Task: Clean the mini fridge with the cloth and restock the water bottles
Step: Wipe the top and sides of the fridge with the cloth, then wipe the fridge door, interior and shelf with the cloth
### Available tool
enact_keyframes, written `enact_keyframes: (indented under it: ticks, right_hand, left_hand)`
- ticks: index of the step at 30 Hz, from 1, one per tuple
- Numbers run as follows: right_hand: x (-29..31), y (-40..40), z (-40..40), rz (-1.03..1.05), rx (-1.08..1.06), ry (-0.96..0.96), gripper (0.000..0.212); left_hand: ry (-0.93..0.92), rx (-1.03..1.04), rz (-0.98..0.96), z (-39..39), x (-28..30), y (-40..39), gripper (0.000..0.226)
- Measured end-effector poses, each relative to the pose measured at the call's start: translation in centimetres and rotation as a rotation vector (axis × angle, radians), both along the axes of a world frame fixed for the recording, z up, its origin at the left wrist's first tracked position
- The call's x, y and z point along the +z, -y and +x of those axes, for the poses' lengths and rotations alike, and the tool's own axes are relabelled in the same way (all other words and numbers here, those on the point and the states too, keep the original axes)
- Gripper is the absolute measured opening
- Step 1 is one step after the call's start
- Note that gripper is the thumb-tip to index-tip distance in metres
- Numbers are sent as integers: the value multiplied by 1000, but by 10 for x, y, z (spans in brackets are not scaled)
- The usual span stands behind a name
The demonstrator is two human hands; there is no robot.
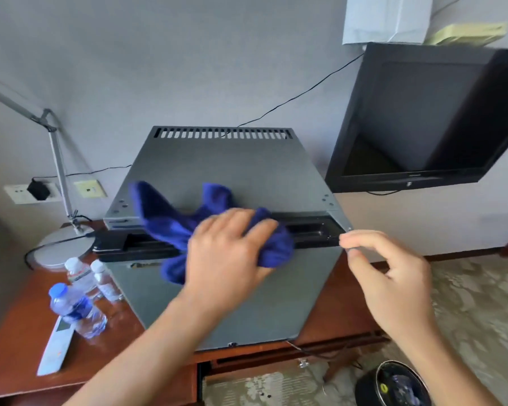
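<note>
Desk: your reddish wooden desk (15, 344) carries the fridge, the bottles and a lamp base.
Monitor: a dark screen (423, 118) hangs tilted on the wall, right of the fridge.
Mini fridge: the grey mini fridge (217, 171) stands at the middle of the desk with its door shut and a black handle strip along the door's top edge.
Cloth: the blue cloth (170, 221) lies bunched over that handle strip, draping onto the fridge top and down the door.
Left hand: your left hand (226, 253) grips the cloth with curled fingers, pressing it to the door's top edge.
Right hand: your right hand (390, 273) hovers loosely curled and holds nothing, its fingertips just beside the fridge's front right corner.
Water bottles: three water bottles (77, 306) stand on the desk left of the fridge, the blue-capped one nearest you.
Remote: a pale remote (56, 350) lies just beside the blue-capped bottle.
</note>
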State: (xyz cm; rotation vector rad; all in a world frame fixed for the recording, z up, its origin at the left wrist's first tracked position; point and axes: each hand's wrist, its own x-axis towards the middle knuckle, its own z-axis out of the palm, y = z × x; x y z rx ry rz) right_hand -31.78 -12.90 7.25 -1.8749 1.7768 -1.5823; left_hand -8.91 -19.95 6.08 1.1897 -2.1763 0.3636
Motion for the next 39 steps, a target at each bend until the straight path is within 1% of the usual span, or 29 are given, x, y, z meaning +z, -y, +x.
enact_keyframes:
  ticks: [2, 3, 5, 7, 9, 11, 13, 16, 17, 19, 21, 22, 23, 25, 26, 27, 29, 30, 32, 34, 36, 37, 39]
  right_hand:
    - [6, -3, -19, 1, -76, -3, 29]
    - [8, -5, -27, 4, -105, -6, 30]
    - [12, -9, -40, 2, -156, 9, 31]
    - [15, -12, -53, 0, -199, 63, 33]
    - [17, -15, -60, 30, -225, 116, 34]
    - [20, -14, -61, 61, -230, 165, 33]
    - [22, -11, -54, 85, -191, 200, 32]
    - [18, -2, -29, 123, -106, 199, 31]
    - [16, 3, -17, 134, -79, 188, 32]
    - [11, 14, 19, 135, -8, 125, 29]
    - [8, 24, 71, 49, 106, -26, 26]
    - [9, 30, 100, -12, 166, -107, 26]
    - [11, 37, 130, -61, 222, -189, 28]
    - [7, 53, 185, -101, 292, -400, 37]
    - [1, 61, 210, -81, 302, -520, 44]
    - [-6, 65, 232, -28, 295, -625, 52]
    - [-23, 66, 261, 107, 233, -791, 75]
    - [-32, 64, 270, 139, 189, -843, 84]
    - [-40, 58, 276, 147, 138, -863, 93]
    - [-41, 55, 271, 124, 127, -856, 91]
    - [-35, 51, 266, 112, 143, -845, 86]
    - [-30, 49, 265, 115, 162, -827, 81]
    - [-22, 36, 263, 115, 205, -766, 70]
  left_hand:
    - [122, -121, 33, -54, -4, -1, 41]
    - [147, -150, 40, -77, -5, 0, 41]
    - [110, -163, 55, -105, -4, 5, 37]
    - [86, -167, 61, -106, -3, 11, 35]
    - [75, -160, 66, -85, -1, 10, 37]
    - [32, -109, 72, -52, 5, 6, 36]
    - [-10, -5, 85, -4, 9, 3, 40]
    - [-90, 194, 100, 86, 13, -6, 49]
    - [-92, 239, 76, 112, 13, -12, 51]
    - [-34, 257, 12, 147, 7, -23, 55]
    - [-10, 260, 23, 168, 0, -36, 58]
    - [-73, 279, 78, 178, -1, -42, 59]
    - [-177, 315, 162, 187, -1, -49, 60]
    - [-369, 371, 339, 209, -5, -61, 71]
    - [-419, 366, 398, 220, -8, -68, 77]
    - [-469, 352, 424, 230, -14, -74, 75]
    - [-582, 353, 443, 248, -28, -83, 63]
    - [-622, 359, 464, 258, -37, -86, 55]
    - [-684, 370, 509, 270, -53, -95, 36]
    - [-811, 363, 546, 270, -67, -102, 22]
    - [-976, 295, 631, 262, -68, -110, 11]
    - [-1055, 272, 684, 258, -67, -113, 9]
    - [-1199, 257, 715, 253, -68, -118, 17]
